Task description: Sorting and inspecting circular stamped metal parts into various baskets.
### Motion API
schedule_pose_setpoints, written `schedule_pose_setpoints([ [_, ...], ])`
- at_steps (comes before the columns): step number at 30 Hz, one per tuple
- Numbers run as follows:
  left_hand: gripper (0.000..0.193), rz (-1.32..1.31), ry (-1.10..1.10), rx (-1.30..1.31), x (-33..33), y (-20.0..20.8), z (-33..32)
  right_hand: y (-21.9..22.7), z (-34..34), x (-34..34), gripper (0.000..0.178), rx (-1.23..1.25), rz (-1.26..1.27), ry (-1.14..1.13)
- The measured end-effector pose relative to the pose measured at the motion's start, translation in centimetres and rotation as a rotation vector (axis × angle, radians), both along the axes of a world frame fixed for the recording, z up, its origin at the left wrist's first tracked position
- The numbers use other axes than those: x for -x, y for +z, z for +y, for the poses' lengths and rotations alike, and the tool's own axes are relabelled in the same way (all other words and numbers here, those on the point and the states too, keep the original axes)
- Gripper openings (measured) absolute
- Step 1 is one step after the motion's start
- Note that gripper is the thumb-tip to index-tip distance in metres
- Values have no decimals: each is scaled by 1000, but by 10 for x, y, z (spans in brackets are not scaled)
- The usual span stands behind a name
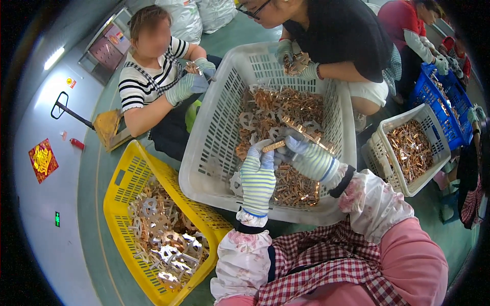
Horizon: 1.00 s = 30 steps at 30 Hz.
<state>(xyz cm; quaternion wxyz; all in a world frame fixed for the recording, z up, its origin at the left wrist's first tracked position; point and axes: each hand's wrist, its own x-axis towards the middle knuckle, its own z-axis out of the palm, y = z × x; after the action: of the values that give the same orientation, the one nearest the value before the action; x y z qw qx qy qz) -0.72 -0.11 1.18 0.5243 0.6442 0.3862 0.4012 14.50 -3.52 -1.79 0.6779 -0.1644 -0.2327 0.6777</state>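
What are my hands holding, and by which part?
Your left hand pinches a short coppery bar by its left end. Your right hand holds a long coppery strip along its near side; the exact contact is hidden.

A smooth green floor (89, 194) carries the load, a thin pale line curving along it near 8 o'clock. Mid-view stands a large white slotted crate (204, 178). At 8 o'clock, just beside it, sits a yellow slotted basket (118, 204). At 3 o'clock is a smaller white crate (439, 140); between 2 and 3, a blue crate (426, 92). A yellow pallet truck (107, 130) rests at 9 o'clock, 2 white sacks (178, 18) at 11
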Motion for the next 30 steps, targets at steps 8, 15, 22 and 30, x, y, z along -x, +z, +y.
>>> schedule_pose_setpoints([
  [8, 34, -28, 12, 59, 0, 4, 0, -1, 1, 3, 42, 71, 23, 2],
  [15, 34, -2, 28, 99, 1, 0, 3, -17, 6, 1, 52, 61, -16, 31],
  [22, 26, -64, 61, 134, 2, 0, 3, -8, 0, 1, 53, 2, -56, 67],
  [30, 26, -74, 42, 94, 4, -2, 5, -5, 1, 4, 53, -10, -15, 81],
])
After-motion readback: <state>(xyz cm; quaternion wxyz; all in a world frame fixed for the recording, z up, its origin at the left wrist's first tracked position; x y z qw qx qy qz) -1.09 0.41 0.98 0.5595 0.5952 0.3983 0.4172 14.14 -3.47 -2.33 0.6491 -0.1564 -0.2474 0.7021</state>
